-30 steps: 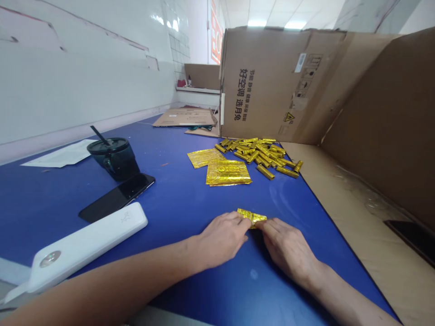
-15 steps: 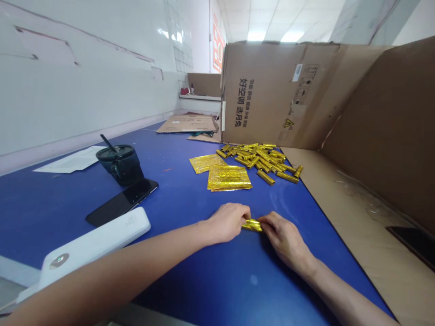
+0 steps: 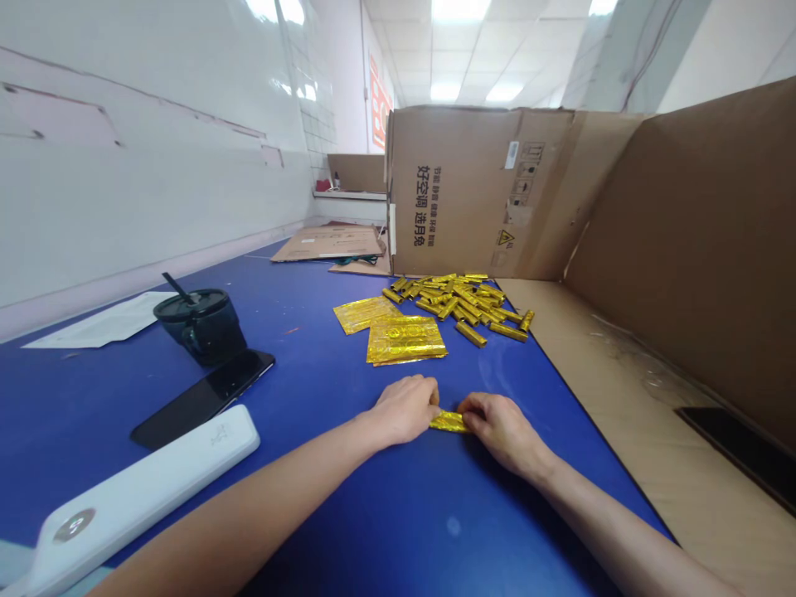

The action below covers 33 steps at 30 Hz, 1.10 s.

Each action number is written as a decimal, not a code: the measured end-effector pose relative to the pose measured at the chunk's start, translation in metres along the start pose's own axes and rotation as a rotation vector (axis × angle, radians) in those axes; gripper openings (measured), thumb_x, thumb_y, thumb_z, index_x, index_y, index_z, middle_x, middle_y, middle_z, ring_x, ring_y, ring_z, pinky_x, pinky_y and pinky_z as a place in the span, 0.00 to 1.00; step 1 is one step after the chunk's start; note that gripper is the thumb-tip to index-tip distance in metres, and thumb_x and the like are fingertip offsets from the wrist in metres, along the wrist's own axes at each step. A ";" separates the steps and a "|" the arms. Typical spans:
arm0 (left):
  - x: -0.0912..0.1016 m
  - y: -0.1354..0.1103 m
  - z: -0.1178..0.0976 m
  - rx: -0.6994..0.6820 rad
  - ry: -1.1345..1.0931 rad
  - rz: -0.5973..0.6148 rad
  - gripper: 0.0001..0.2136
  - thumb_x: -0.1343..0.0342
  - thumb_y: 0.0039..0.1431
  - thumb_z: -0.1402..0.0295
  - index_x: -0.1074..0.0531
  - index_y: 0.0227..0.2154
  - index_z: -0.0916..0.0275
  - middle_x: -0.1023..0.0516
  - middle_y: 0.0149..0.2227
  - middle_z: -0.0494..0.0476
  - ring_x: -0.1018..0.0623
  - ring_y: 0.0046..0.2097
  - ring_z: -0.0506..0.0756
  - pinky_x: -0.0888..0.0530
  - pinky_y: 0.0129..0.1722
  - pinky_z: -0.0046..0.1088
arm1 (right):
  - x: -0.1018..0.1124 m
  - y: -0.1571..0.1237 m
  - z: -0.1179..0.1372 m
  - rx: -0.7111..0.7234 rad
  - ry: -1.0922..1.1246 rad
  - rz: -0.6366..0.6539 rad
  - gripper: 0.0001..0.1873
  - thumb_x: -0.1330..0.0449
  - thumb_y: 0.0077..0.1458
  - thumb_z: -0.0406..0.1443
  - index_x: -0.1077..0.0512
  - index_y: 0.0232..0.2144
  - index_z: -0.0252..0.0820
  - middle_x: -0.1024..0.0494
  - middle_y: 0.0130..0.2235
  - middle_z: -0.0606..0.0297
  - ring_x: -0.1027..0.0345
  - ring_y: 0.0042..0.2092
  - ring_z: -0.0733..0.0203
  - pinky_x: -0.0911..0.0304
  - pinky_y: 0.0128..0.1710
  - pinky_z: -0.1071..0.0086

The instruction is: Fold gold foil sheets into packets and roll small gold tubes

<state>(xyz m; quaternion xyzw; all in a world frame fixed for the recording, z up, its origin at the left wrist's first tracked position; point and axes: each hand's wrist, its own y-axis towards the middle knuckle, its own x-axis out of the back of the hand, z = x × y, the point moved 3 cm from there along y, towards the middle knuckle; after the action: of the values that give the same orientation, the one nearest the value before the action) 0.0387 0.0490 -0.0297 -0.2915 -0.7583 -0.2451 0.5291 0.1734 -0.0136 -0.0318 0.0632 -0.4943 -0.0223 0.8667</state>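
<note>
Gold foil strip (image 3: 448, 422), crinkled and narrow, lies on a blue tabletop (image 3: 385, 514) between a person's two bare hands. From where I stand, the left hand (image 3: 405, 409) is curled nearly closed, its fingertips at the strip's left end; the thumb's exact grip is hard to make out. The right hand (image 3: 501, 427) pinches the right end between thumb and bent fingers, with the shiny middle of the strip showing between the two.

Just beyond the hands is a stack of flat gold sheets (image 3: 406, 338), overlapping another gold sheet (image 3: 361, 313) on its left. Farther back, to the right, short gold rolls (image 3: 460, 300) are heaped in a loose pile. Behind them stands a large cardboard box (image 3: 460, 191) with Chinese print turned sideways.

Over on the left, a white elongated device (image 3: 143, 497) lies near a black phone (image 3: 205, 398). Past the phone stands a dark, lidded cup (image 3: 199, 327) with a straw (image 3: 177, 287), and white paper (image 3: 105, 322) lies by the wall.
</note>
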 end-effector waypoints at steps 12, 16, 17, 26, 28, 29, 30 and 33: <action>-0.006 -0.006 -0.003 0.012 -0.094 -0.006 0.04 0.48 0.48 0.67 0.33 0.24 0.61 0.31 0.27 0.52 0.30 0.33 0.55 0.36 0.32 0.28 | -0.003 -0.003 -0.001 -0.005 0.088 -0.023 0.11 0.52 0.45 0.30 0.30 0.26 0.41 0.26 0.26 0.66 0.34 0.29 0.64 0.42 0.29 0.73; 0.000 -0.008 -0.005 -0.010 -0.187 -0.049 0.02 0.50 0.49 0.70 0.34 0.24 0.62 0.31 0.27 0.50 0.31 0.33 0.52 0.36 0.32 0.26 | 0.002 -0.005 -0.005 0.019 0.175 -0.076 0.08 0.49 0.47 0.33 0.30 0.29 0.40 0.27 0.27 0.66 0.35 0.29 0.63 0.41 0.30 0.72; 0.002 -0.009 -0.006 -0.017 -0.214 -0.060 0.03 0.51 0.50 0.71 0.34 0.24 0.62 0.31 0.27 0.50 0.31 0.32 0.52 0.36 0.31 0.25 | 0.005 -0.005 -0.006 0.021 0.196 -0.100 0.08 0.48 0.47 0.34 0.30 0.29 0.40 0.28 0.27 0.66 0.35 0.29 0.63 0.41 0.30 0.71; 0.001 -0.010 -0.007 -0.011 -0.560 -0.128 0.04 0.57 0.53 0.72 0.40 0.26 0.62 0.29 0.23 0.48 0.27 0.27 0.49 0.34 0.26 0.22 | 0.010 0.000 -0.014 0.000 0.621 -0.107 0.11 0.44 0.47 0.40 0.32 0.32 0.39 0.27 0.30 0.64 0.34 0.32 0.62 0.39 0.33 0.69; -0.001 -0.010 -0.006 0.007 -0.696 -0.129 0.03 0.57 0.54 0.72 0.41 0.26 0.61 0.30 0.22 0.47 0.26 0.26 0.49 0.34 0.24 0.22 | 0.008 0.001 -0.013 -0.023 0.766 -0.063 0.15 0.42 0.44 0.40 0.34 0.35 0.38 0.27 0.27 0.66 0.35 0.29 0.64 0.39 0.30 0.70; -0.002 -0.011 -0.005 0.008 -0.727 -0.136 0.03 0.57 0.53 0.72 0.42 0.25 0.61 0.31 0.22 0.47 0.26 0.25 0.49 0.34 0.24 0.22 | 0.007 0.001 -0.013 -0.033 0.818 -0.049 0.16 0.41 0.44 0.40 0.35 0.35 0.38 0.28 0.25 0.67 0.35 0.27 0.65 0.40 0.29 0.71; -0.001 -0.012 -0.005 0.002 -0.721 -0.147 0.03 0.57 0.53 0.72 0.41 0.25 0.61 0.31 0.21 0.47 0.26 0.25 0.49 0.35 0.24 0.22 | 0.008 0.001 -0.012 -0.041 0.854 -0.037 0.16 0.41 0.43 0.40 0.35 0.35 0.37 0.29 0.24 0.68 0.36 0.26 0.66 0.41 0.27 0.72; 0.002 -0.014 -0.007 -0.023 -0.646 -0.180 0.03 0.57 0.54 0.72 0.41 0.26 0.61 0.30 0.20 0.46 0.28 0.24 0.49 0.35 0.25 0.23 | 0.010 0.001 -0.008 -0.048 0.862 -0.009 0.13 0.42 0.45 0.41 0.33 0.30 0.36 0.30 0.22 0.69 0.38 0.24 0.67 0.43 0.26 0.73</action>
<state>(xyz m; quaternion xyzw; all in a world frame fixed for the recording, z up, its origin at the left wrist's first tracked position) 0.0326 0.0349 -0.0264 -0.2920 -0.9067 -0.1942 0.2342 0.1855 -0.0129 -0.0271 0.0486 -0.0860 -0.0092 0.9951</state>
